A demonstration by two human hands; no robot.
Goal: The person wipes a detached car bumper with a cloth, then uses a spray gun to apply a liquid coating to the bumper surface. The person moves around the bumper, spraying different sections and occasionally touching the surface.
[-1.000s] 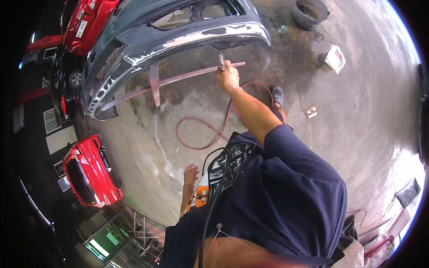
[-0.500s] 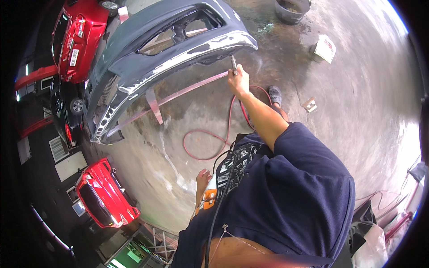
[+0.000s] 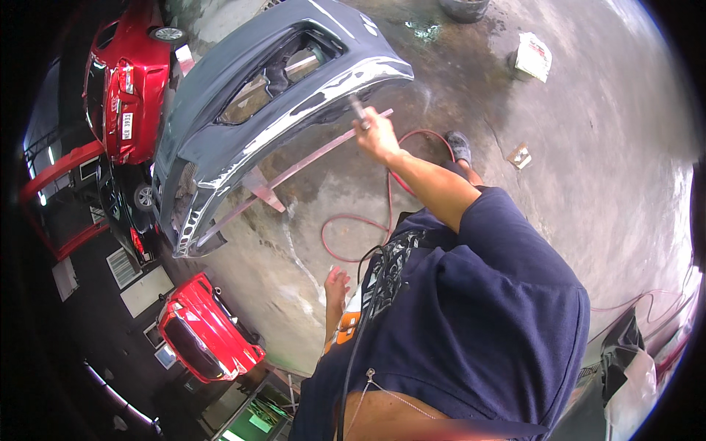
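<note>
The right hand point(image 3: 377, 137) reaches out at the end of a nearly straight arm, just beside the white-patched near edge of the grey bumper point(image 3: 287, 95), its fingers closed around a slim metallic tool point(image 3: 359, 108). Blur softens the tool; whether its tip touches the bumper I cannot tell. The left hand point(image 3: 337, 285) hangs well apart from the bumper, its fingers loosely curled and partly spread. The 2 arms partly vanish under a dark shirt point(image 3: 471, 309). Beyond the bumper's right end, the upper edge cuts off a bucket point(image 3: 465, 9).
</note>
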